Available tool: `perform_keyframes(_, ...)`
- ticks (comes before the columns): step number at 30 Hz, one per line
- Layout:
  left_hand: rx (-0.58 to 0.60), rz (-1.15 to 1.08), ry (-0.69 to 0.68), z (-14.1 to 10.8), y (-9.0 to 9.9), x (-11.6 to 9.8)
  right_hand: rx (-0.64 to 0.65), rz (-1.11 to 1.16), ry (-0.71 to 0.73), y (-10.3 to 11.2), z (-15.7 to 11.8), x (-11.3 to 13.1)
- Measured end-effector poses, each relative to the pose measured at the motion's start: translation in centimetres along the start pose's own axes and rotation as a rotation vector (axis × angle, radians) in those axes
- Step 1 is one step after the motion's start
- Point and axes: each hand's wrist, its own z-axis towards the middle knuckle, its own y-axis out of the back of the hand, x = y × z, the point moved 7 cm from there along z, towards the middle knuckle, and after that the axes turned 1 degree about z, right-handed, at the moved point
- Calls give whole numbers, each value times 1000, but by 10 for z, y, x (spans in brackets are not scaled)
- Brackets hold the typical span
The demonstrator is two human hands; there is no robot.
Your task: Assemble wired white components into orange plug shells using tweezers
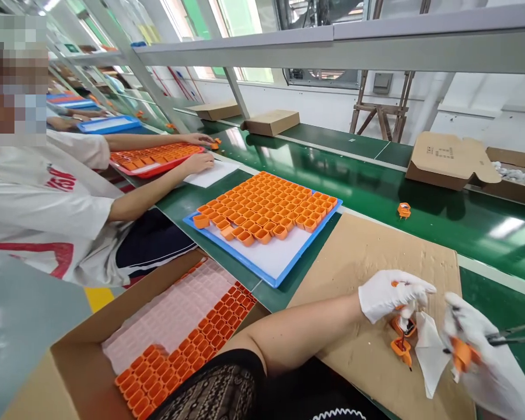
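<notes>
My left hand point(394, 294), in a white glove, is over the cardboard sheet point(363, 256), its fingers bent around a small orange and white part. Just below it, an open orange piece point(401, 349) with a dark inside lies on the cardboard. A white cloth or paper point(429, 356) lies between the hands. At the right, my right hand point(472, 338), also gloved, grips an orange piece point(464, 354); dark slim tweezers or scissors point(514, 335) stick out beside that hand. Motion blurs the right hand slightly.
A blue tray point(275, 280) of orange cups sits left of the cardboard. An open carton point(79, 356) of orange cups stands lower left. A person's arms point(144, 189) reach past a red tray point(153, 169). One orange piece point(403, 210) sits on the green belt point(354, 192).
</notes>
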Motion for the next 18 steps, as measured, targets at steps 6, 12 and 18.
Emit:
perform_keyframes(6,-63,127,154,1,6,11,-460,-259,334,-1,-5,47)
perform_keyframes(12,41,119,223,-6,-5,-2,-357,-457,650,-13,-17,62)
perform_keyframes(18,-154,67,208,-5,4,0,-304,-662,589,-17,-13,60)
